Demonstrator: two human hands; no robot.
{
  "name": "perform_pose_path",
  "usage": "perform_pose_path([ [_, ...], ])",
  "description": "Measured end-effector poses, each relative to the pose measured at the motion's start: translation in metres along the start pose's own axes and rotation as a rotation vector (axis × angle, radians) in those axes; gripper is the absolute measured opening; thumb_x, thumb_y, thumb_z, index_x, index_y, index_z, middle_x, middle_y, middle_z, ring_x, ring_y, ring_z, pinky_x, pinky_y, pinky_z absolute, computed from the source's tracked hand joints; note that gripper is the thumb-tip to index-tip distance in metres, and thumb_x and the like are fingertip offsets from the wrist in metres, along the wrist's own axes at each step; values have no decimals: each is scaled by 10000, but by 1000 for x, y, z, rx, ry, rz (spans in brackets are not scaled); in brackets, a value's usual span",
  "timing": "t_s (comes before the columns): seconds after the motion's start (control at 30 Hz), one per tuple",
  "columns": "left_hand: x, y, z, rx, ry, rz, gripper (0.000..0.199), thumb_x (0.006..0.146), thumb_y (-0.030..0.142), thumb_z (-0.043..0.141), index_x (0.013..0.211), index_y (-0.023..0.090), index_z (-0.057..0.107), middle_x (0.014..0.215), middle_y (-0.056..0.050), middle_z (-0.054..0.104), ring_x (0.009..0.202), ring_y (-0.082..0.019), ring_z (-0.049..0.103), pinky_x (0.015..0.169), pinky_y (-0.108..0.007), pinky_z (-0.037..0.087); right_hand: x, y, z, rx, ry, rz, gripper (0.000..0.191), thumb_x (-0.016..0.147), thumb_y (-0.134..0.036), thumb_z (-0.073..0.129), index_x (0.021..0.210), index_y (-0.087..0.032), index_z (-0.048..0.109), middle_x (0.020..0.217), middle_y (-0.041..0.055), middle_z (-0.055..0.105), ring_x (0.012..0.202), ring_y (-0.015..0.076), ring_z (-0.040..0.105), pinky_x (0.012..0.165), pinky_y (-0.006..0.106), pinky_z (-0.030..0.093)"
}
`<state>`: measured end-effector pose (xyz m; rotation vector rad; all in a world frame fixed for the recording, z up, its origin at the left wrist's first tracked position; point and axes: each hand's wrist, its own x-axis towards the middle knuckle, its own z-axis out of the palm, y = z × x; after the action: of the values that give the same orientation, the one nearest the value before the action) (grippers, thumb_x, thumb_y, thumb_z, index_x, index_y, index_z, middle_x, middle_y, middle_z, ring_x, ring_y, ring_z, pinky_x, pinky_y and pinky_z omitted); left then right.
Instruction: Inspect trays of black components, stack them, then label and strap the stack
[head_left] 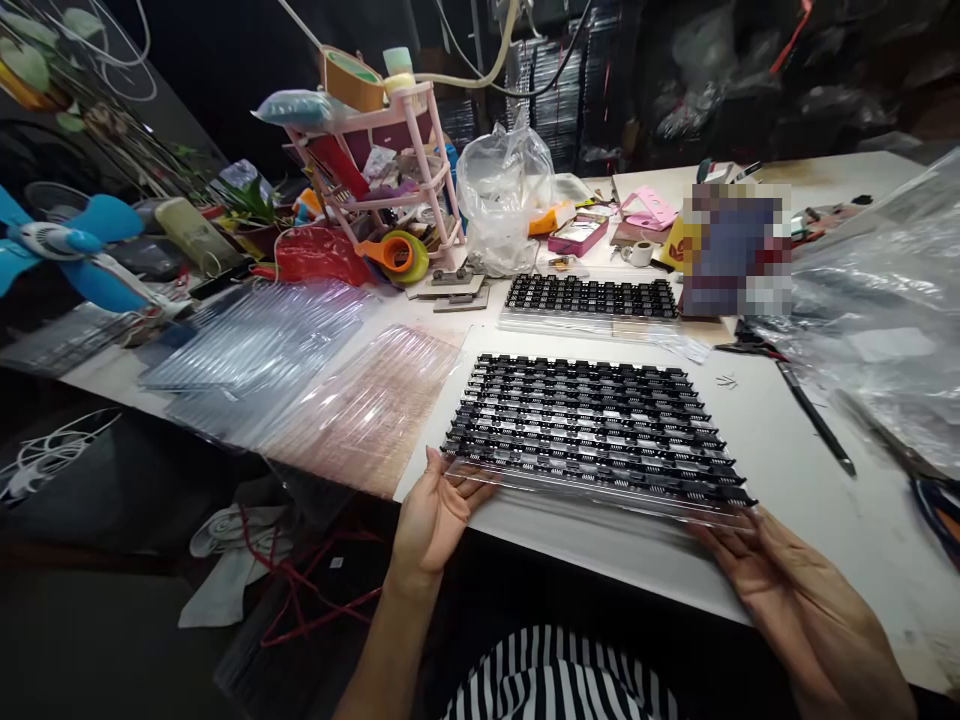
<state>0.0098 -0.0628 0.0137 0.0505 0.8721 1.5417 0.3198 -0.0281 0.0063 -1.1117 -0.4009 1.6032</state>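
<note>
Overhead, cables dangle above a crowded white table [787, 560].

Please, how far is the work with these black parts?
Looks done: rear tray carries rows of black parts. In hand: front tray, also filled, between left hand and right hand. Possibly left: clear plastic stack, without visible black parts; total unclear.

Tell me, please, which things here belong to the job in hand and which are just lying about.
In the job: left hand, right hand, held tray, black parts; probably rear tray, clear plastic.
Lying about, seemingly: fan, plant, pink rack, red bag.
</note>
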Motion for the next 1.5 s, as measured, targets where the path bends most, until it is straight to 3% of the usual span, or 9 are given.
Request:
perform_pose_path([
  [0.5, 2, 0, -3, -24, -28, -13, 423, 941, 388, 336, 924, 105, 650, 922, -129, 713, 905, -254, 671, 860, -419, 508, -1, 1, 2, 20, -22, -47, 127, 751, -217, 668, 876, -220, 688, 866, 22, 699, 928, 194, 645, 907, 362, 545],
  [0.77, 4, 1, -5, 1, 5, 2, 418, 942, 367, 331, 943, 102, 655, 967, -143, 703, 941, -262, 659, 844, -420, 527, -2, 0, 6, 93, -86, -38, 80, 762, -188, 667, 840, -197, 682, 822, 7, 700, 835, 150, 659, 837, 299, 563],
  [1.17, 12, 3, -15, 46, -107, 83, 421, 921, 371, 362, 988, 82, 660, 1039, -199, 671, 976, -303, 641, 826, -466, 538, -3, -5, 13, 123, -253, -38, 189, 875, -200, 552, 1027, -175, 662, 1027, 50, 700, 929, 145, 649, 878, 301, 519],
  [1.5, 14, 6, -12, 118, -23, 74, 550, 942, 422, 226, 966, 101, 672, 1023, -183, 679, 965, -295, 645, 781, -445, 559, 0, -3, 7, 121, -324, -49, 231, 886, -219, 540, 1086, -182, 649, 1073, 57, 685, 950, 148, 635, 888, 314, 508],
])
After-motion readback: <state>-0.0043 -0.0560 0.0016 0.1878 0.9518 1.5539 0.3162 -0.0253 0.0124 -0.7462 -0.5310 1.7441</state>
